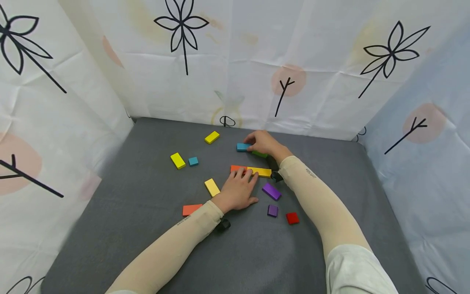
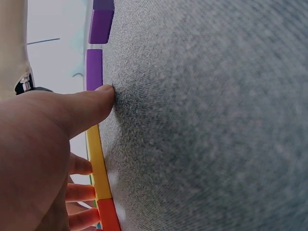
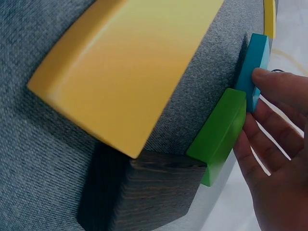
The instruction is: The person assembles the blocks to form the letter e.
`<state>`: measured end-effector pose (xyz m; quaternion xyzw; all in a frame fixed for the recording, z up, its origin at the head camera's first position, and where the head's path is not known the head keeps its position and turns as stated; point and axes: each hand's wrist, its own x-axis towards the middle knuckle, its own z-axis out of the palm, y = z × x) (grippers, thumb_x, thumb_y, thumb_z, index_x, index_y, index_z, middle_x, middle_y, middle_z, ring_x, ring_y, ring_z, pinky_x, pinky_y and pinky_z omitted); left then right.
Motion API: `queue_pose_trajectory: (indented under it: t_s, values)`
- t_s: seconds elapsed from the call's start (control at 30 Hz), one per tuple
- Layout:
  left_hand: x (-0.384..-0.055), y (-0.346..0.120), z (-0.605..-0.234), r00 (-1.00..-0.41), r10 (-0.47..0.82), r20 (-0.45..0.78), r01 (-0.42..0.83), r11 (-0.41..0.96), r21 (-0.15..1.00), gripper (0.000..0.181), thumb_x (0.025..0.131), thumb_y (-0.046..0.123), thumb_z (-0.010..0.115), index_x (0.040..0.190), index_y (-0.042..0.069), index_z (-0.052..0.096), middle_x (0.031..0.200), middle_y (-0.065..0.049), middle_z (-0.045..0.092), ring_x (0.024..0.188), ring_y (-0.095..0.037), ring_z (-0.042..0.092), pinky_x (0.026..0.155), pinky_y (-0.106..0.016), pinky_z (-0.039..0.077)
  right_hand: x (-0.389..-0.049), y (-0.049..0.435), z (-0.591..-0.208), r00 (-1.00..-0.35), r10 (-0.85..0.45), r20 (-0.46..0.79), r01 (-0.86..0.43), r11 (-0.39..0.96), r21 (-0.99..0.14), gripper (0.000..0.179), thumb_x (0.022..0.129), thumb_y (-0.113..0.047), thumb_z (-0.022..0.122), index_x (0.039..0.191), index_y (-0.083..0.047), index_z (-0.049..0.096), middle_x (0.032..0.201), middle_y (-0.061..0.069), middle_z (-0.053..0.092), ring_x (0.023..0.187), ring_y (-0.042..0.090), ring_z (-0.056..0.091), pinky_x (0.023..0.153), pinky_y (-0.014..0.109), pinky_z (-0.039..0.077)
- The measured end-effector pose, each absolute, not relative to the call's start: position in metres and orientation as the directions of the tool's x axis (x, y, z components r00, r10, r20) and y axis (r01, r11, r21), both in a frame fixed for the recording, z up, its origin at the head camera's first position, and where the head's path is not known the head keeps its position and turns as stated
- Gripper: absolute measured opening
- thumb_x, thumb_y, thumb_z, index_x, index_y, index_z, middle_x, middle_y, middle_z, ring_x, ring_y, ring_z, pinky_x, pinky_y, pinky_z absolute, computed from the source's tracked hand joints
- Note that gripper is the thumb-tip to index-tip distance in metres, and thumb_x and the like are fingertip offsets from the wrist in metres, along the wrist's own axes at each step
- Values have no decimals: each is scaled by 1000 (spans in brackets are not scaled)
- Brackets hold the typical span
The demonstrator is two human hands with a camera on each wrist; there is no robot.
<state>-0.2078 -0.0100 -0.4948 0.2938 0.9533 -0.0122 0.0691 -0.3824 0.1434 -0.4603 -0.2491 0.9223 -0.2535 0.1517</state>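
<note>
My right hand (image 1: 265, 143) pinches a blue block (image 1: 242, 147) between thumb and fingers. In the right wrist view, the blue block (image 3: 252, 67) meets the end of a green block (image 3: 221, 127), whose far side the other fingers touch. A dark wood-grained block (image 3: 154, 190) lies between the green block and the corner of a yellow block (image 3: 125, 62). With fingers extended, my left hand (image 1: 236, 190) rests its fingertips at an orange block (image 1: 238, 167) and the yellow block (image 1: 261, 172) joined end to end. Its thumb touches the grey cloth in the left wrist view.
Nearest the left hand's right side lie a long purple block (image 1: 271, 191), a small purple block (image 1: 272, 210) and a red block (image 1: 292, 218). Leftward are yellow blocks (image 1: 178, 161), a small blue block (image 1: 193, 161) and another orange block (image 1: 191, 210). Printed curtains (image 1: 235, 81) border the grey table (image 1: 121, 212).
</note>
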Motion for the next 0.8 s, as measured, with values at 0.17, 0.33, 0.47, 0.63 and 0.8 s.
queue_pose_trajectory:
  t_s: [0.17, 0.33, 0.47, 0.63, 0.8]
  values:
    - [-208, -10, -496, -819, 555, -145, 558, 829, 22, 91, 102, 68, 63, 172, 18, 34, 165, -11, 38, 150, -36, 35, 120, -55, 36, -382, 144, -462, -825, -542, -156, -392, 750, -533, 33, 103, -12, 78, 135, -6, 76, 131, 11, 74, 121, 30, 68, 104, 45, 54]
    - [-208, -10, -496, -819, 557, -137, 560, 828, 23, 91, 101, 68, 64, 171, 18, 36, 166, -11, 39, 149, -37, 35, 119, -55, 36, -383, 145, -463, -823, -546, -158, -396, 750, -530, 33, 102, -13, 79, 134, -6, 76, 130, 11, 75, 119, 30, 68, 104, 45, 54]
    - [-208, -10, -495, -819, 558, -135, 561, 828, 19, 91, 101, 69, 64, 171, 18, 36, 166, -11, 38, 150, -37, 35, 120, -55, 36, -383, 146, -464, -822, -548, -153, -400, 747, -531, 32, 102, -13, 79, 133, -6, 77, 129, 11, 75, 118, 29, 68, 103, 45, 54]
    - [-207, -11, -495, -817, 559, -140, 562, 827, 23, 91, 102, 68, 63, 172, 17, 35, 166, -11, 38, 150, -37, 35, 120, -56, 36, -383, 146, -466, -823, -547, -154, -397, 748, -532, 32, 102, -14, 79, 133, -6, 77, 129, 10, 75, 119, 29, 68, 103, 45, 54]
    - [-206, -12, -494, -818, 562, -123, 565, 825, 15, 90, 102, 68, 64, 171, 18, 37, 165, -11, 39, 149, -36, 37, 119, -54, 37, -383, 146, -467, -824, -544, -155, -394, 748, -535, 32, 102, -14, 79, 133, -7, 77, 128, 10, 75, 118, 29, 68, 103, 45, 54]
